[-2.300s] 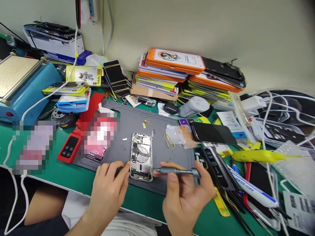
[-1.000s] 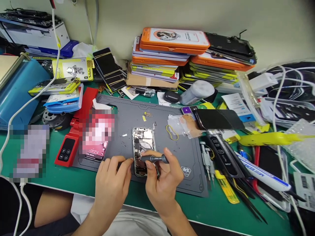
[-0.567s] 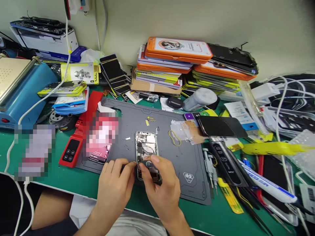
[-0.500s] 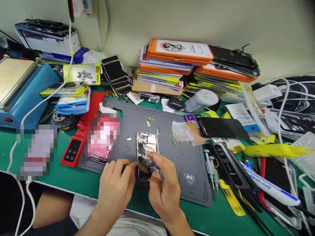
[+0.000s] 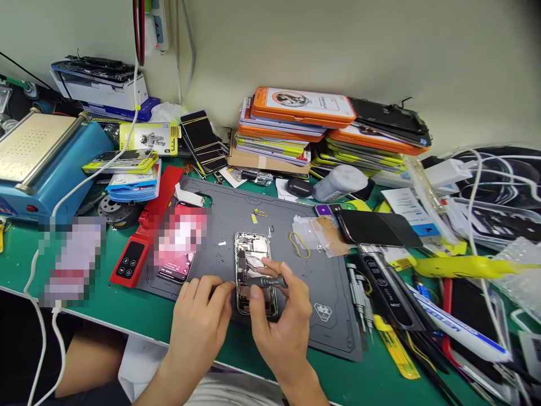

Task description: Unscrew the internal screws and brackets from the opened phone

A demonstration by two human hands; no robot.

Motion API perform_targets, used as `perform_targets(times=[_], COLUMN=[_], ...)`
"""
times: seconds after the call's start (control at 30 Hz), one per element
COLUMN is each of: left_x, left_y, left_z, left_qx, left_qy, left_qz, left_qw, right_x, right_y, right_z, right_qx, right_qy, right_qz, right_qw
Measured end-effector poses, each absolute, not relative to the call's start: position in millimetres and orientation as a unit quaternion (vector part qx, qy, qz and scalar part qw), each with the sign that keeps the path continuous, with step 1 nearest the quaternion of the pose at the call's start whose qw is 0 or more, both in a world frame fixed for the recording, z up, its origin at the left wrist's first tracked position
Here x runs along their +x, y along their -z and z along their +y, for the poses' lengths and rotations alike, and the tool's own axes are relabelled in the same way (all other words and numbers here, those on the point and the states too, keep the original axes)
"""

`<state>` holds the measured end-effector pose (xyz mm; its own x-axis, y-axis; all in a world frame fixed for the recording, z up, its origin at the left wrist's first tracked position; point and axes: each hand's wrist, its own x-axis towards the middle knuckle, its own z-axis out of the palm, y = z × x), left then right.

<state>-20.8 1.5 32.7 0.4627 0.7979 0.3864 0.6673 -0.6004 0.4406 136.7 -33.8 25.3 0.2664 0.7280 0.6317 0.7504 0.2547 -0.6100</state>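
The right hand (image 5: 284,324) grips a screwdriver (image 5: 267,282); whether the left hand (image 5: 195,316) holds the phone (image 5: 252,256) is unclear. A slip could scratch it.

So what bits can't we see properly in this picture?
All in the head view:
Part of the opened phone's insides: covered by the right hand and grey screwdriver.
Screwdriver tip: too small.
Most of the red phone screen: blurred into squares.
Blue machine: cut off by left edge.
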Motion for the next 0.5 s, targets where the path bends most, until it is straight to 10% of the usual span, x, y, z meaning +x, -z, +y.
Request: perform_targets(times=[0.5], left_x=[-20.1], left_y=[-34.4], left_z=[0.7], left_qx=[0.846], left_qy=[-0.290], left_qz=[0.435], left_qw=[0.108], right_x=[136.6], right_y=[-21.6], right_z=[-40.2], right_qx=[-0.599], right_qy=[-0.068], right_qz=[-0.557], right_qw=[0.571])
